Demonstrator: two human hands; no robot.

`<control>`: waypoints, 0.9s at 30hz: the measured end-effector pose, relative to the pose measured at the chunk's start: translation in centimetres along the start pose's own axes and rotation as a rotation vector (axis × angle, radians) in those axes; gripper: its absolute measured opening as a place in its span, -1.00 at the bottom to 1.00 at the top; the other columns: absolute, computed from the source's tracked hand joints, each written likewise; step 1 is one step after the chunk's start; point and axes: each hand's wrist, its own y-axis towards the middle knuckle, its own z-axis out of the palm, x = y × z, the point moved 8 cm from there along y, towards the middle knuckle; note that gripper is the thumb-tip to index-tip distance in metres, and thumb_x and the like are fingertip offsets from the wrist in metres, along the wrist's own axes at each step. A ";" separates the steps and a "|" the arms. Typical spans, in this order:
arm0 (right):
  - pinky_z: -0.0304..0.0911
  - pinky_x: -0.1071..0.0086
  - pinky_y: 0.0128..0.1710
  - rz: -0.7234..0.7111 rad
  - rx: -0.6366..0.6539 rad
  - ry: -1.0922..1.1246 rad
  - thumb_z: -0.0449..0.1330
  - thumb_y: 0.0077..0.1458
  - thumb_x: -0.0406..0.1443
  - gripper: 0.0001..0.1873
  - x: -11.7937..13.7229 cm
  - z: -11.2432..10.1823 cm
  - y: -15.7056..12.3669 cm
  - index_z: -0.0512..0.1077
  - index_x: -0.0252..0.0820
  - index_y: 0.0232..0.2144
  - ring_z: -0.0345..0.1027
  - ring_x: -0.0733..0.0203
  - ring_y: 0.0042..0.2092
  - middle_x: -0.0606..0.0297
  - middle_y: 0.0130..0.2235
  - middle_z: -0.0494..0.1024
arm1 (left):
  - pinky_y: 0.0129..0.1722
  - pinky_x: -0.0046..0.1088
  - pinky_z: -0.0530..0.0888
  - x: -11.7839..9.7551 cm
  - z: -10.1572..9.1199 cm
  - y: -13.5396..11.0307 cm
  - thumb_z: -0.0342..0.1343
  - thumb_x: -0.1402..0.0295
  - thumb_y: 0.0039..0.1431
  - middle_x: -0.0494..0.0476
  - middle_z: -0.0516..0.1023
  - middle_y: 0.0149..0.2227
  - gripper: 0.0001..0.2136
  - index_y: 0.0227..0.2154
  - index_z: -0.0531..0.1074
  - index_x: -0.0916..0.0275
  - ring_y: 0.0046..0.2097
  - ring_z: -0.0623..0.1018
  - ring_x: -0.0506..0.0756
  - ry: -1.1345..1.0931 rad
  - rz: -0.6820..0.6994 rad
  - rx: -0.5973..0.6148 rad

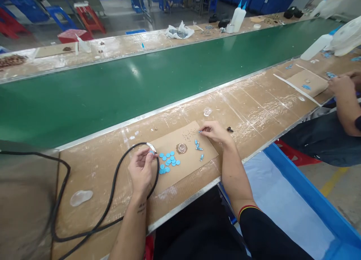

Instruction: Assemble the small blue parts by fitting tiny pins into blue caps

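Note:
My left hand point(141, 164) is closed in a pinch on a blue disc point(152, 152), left of a loose group of blue discs point(168, 162) on a cardboard sheet point(180, 177). My right hand point(216, 132) pinches a small blue part point(200, 131), its details hidden by the fingertips, at the sheet's far right corner. Below that hand lie several small blue-and-silver pieces point(197, 144). Tiny brown bits point(189, 135) are scattered beside its fingertips. A small clear round dish point(182, 148) stands between the discs and the blue-and-silver pieces.
A black cable point(114, 185) loops beside my left hand. Behind the work table runs a green conveyor belt point(158, 79). A clear cap-like piece point(207, 111) and a small black item point(230, 129) lie nearby. On the right, a co-worker's hand point(342, 85) works near a white bottle point(317, 46).

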 end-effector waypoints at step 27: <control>0.54 0.35 -0.26 -0.451 0.023 0.462 0.41 0.20 -0.08 -0.77 14.9 10.0 -1.7 0.62 -0.09 -0.32 0.61 0.21 -0.35 0.24 -0.30 0.74 | -0.36 -0.54 0.61 0.8 2.2 -1.8 0.67 0.15 -0.37 -0.02 0.68 -0.37 -0.54 -0.39 0.60 0.13 -0.44 0.60 -0.06 -0.604 -0.281 0.158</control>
